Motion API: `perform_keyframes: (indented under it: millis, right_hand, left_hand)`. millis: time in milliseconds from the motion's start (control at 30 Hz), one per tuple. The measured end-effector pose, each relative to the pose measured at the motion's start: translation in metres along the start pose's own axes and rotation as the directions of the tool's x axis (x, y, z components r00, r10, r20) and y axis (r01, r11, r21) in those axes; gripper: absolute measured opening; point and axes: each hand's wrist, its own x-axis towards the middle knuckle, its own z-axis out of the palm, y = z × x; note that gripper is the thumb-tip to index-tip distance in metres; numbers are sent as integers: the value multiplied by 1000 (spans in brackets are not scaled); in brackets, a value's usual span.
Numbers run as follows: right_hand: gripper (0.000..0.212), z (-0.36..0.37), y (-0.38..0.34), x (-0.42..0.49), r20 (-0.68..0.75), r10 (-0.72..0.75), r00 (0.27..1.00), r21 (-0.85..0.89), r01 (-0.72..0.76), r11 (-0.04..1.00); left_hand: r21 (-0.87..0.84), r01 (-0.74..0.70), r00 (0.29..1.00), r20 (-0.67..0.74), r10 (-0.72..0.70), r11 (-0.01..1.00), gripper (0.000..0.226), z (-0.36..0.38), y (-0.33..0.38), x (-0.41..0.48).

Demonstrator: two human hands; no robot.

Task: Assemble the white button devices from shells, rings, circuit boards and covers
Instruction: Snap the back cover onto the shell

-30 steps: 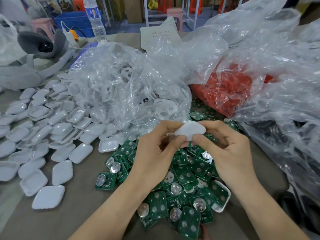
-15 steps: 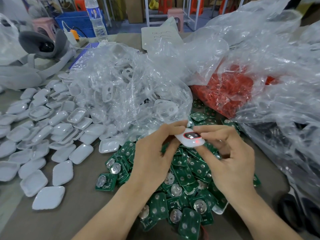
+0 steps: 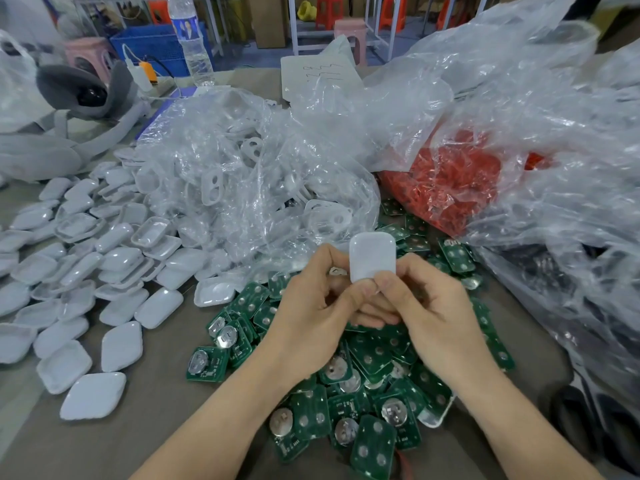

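Hands meet at centre frame: left hand (image 3: 311, 317) and right hand (image 3: 429, 317) both pinch the lower edge of the white button device (image 3: 372, 256), smooth face showing. Green circuit boards (image 3: 374, 448) lie heaped on the bench (image 3: 138, 441) below them; white covers (image 3: 117, 258) spread at left.

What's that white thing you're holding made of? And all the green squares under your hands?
The white piece looks like smooth moulded plastic: even colour, rounded corners, a soft sheen. The green squares look like stiff circuit board, probably fibreglass with a green coating. The metal discs on some of them are shiny and silver.
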Motion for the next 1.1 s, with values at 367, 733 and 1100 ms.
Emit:
perform_keyframes:
  millis: [367,733,1100]
  right_hand:
    - [38,-4,-7,-5,218,-107,970,79,92,993]
    - [12,-1,-8,-2,54,-131,990,114,125,986]
    - [37,-4,0,-1,-153,-221,963,-130,202,971]
  left_hand:
    - [226,-109,993,-17,116,968,21,-6,1,-1]
    - [220,-150,986,-37,162,964,10,-3,-5,-3]
    - [-60,-25,1000,-6,25,998,43,5,0,-1]
